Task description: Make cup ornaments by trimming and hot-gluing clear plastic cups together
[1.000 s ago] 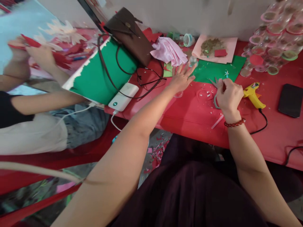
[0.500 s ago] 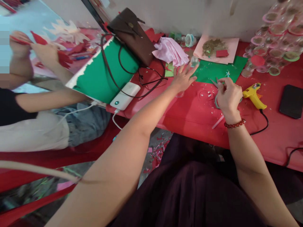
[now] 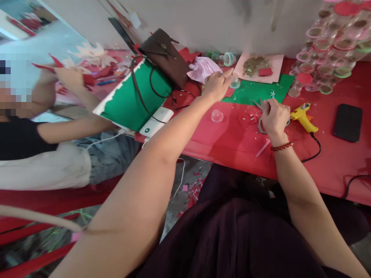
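Scissors (image 3: 258,105): on the red table (image 3: 228,139) in front of me, under my right hand (image 3: 266,103), blades slightly apart and pointing away to the left. Grey-green handles show on both sides of my fist. Right fingers are bent in, thumb side toward the blades; can't tell if they actually grip the scissors or just rest on them, fingertips hidden.

Left hand (image 3: 226,82): palm down, fingers stretched out, not closed. See nothing in its grip, but the underside is hidden. Clear cup (image 3: 235,83) just beside its fingers. Red scrap (image 3: 229,92) right by the palm; contact unclear. Second clear cup (image 3: 216,116) on bare table, nearer me.

Around that: green sheet (image 3: 246,92) past the scissors, small pale flower shape (image 3: 272,94) at its near right part. White bits scattered left of my right hand. Thin pink stick (image 3: 262,148) near the front edge. Yellow glue gun (image 3: 303,116) just right of my right hand, black cord trailing toward me. Black phone (image 3: 348,122) farther right.

Back: pink sheet (image 3: 278,63) with brown grainy heap (image 3: 255,65); stack of clear containers (image 3: 324,58) to its right. Pink cloth (image 3: 203,69) and brown bag (image 3: 165,58) to the left. Beyond, a co-worker's hands hold red pieces.
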Available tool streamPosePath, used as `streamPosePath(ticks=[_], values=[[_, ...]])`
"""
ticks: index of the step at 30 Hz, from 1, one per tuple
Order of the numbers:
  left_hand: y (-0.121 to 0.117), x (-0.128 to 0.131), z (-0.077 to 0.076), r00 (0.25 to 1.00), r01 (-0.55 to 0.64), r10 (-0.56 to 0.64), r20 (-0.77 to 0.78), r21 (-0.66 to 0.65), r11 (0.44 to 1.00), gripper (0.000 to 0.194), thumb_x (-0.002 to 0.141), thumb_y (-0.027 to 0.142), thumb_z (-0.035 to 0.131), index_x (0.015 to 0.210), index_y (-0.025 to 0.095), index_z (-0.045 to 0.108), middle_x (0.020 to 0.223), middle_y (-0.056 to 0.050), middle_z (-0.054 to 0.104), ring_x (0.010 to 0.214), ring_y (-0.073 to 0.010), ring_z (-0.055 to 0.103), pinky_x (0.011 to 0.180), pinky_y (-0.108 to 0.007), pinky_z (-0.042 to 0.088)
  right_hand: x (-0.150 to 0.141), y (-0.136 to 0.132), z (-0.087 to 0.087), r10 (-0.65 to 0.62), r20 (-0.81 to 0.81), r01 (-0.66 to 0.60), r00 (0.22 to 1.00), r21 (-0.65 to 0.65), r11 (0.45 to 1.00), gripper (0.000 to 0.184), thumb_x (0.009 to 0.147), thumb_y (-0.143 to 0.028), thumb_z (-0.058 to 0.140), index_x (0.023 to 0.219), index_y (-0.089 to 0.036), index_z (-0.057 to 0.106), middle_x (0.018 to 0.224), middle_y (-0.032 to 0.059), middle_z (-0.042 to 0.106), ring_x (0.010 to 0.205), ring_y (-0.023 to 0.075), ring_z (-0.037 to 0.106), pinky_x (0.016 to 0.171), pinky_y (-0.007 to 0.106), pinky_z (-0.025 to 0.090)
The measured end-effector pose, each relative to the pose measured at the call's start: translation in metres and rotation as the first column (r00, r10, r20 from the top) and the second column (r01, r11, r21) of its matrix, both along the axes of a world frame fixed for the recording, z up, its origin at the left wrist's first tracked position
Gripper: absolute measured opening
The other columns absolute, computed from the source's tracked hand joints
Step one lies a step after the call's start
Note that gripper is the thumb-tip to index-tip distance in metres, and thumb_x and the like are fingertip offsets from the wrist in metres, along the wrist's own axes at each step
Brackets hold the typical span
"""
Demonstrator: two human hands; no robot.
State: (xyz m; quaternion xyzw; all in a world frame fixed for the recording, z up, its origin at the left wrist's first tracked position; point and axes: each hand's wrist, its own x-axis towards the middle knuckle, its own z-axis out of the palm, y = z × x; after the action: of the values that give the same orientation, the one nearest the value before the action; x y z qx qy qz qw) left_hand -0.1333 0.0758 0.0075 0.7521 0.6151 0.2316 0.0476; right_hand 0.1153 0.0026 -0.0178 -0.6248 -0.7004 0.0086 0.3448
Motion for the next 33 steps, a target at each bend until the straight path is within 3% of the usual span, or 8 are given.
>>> streamPosePath(ticks=[2,5,8,13,20,26,29,33], values=[[-0.003,0.001,-0.008,0.993,-0.1,0.094,-0.077,-0.084,0.991,0.064,0.104,0.053,0.036,0.165,0.034,0.035,0.172,-0.003,0.038,0.164,-0.0348,0.021,0.13,-0.062,0.014,0.0,-0.001,0.0,0.001,0.004,-0.001,1.0,0.009,1.0,0.028,0.103,-0.031,0.045,0.09,-0.02,0.068,0.071,0.0046,0.065,0.074,0.0209,0.06,0.083,0.04,0.041],[-0.015,0.003,-0.027,0.981,-0.189,0.176,-0.081,-0.196,0.962,0.067,0.104,0.054,0.034,0.167,0.033,0.028,0.178,-0.004,0.021,0.166,-0.037,0.006,0.129,-0.068,0.006,0.0,-0.001,0.0,0.006,0.004,-0.007,1.0,0.027,1.0,0.028,0.103,-0.031,0.045,0.092,-0.021,0.068,0.071,0.0046,0.066,0.074,0.0209,0.061,0.084,0.039,0.041],[-0.017,0.002,-0.031,0.985,-0.171,0.171,-0.013,-0.167,0.971,0.067,0.104,0.058,0.031,0.167,0.035,0.027,0.178,-0.001,0.02,0.167,-0.0339,0.004,0.129,-0.068,0.0,-0.001,-0.001,0.0,0.006,0.012,-0.006,1.0,0.012,1.0,0.027,0.103,-0.03,0.044,0.094,-0.021,0.068,0.071,0.004,0.065,0.075,0.0208,0.061,0.085,0.04,0.041],[-0.014,0.005,-0.011,0.979,-0.149,0.152,0.138,-0.029,0.988,0.067,0.104,0.06,0.034,0.167,0.041,0.023,0.179,0.008,0.015,0.167,-0.0308,-0.001,0.13,-0.067,-0.002,-0.002,-0.002,0.001,0.017,0.019,-0.017,1.0,-0.017,1.0,0.028,0.103,-0.03,0.044,0.093,-0.021,0.068,0.072,0.004,0.065,0.075,0.0209,0.06,0.087,0.041,0.04],[-0.026,0.013,-0.032,0.983,-0.142,0.152,0.102,-0.097,0.985,0.065,0.104,0.06,0.033,0.165,0.037,0.03,0.177,0.006,0.022,0.166,-0.0323,0.001,0.129,-0.069,-0.01,-0.003,-0.004,0.002,0.029,0.009,-0.029,1.0,-0.018,0.999,0.026,0.103,-0.029,0.044,0.094,-0.021,0.067,0.073,0.0042,0.065,0.077,0.0213,0.059,0.089,0.042,0.038],[-0.008,-0.012,-0.007,0.967,-0.147,0.161,0.196,-0.081,0.986,0.066,0.103,0.061,0.034,0.166,0.046,0.021,0.178,0.01,0.014,0.167,-0.0332,-0.004,0.129,-0.073,0.003,-0.004,-0.005,0.006,0.01,0.051,-0.006,0.999,-0.07,0.998,0.024,0.103,-0.028,0.047,0.097,-0.02,0.068,0.078,0.0056,0.066,0.079,0.0212,0.06,0.09,0.042,0.038],[-0.016,-0.011,-0.02,0.97,-0.174,0.182,0.162,-0.064,0.983,0.07,0.103,0.064,0.032,0.167,0.041,0.019,0.177,0.008,0.022,0.166,-0.0314,-0.006,0.13,-0.07,-0.001,-0.005,-0.006,0.006,0.02,0.042,-0.017,0.999,-0.058,0.998,0.025,0.103,-0.029,0.047,0.096,-0.02,0.068,0.077,0.0054,0.067,0.078,0.021,0.06,0.091,0.042,0.037],[-0.024,-0.005,-0.034,0.972,-0.226,0.233,0.004,-0.24,0.944,0.074,0.103,0.057,0.03,0.169,0.026,0.018,0.179,-0.005,0.015,0.166,-0.0376,0.002,0.127,-0.074,-0.001,-0.006,-0.007,0.005,0.028,0.034,-0.027,0.999,-0.039,0.999,0.025,0.103,-0.029,0.047,0.093,-0.02,0.068,0.074,0.0046,0.067,0.076,0.0206,0.059,0.09,0.042,0.038]])
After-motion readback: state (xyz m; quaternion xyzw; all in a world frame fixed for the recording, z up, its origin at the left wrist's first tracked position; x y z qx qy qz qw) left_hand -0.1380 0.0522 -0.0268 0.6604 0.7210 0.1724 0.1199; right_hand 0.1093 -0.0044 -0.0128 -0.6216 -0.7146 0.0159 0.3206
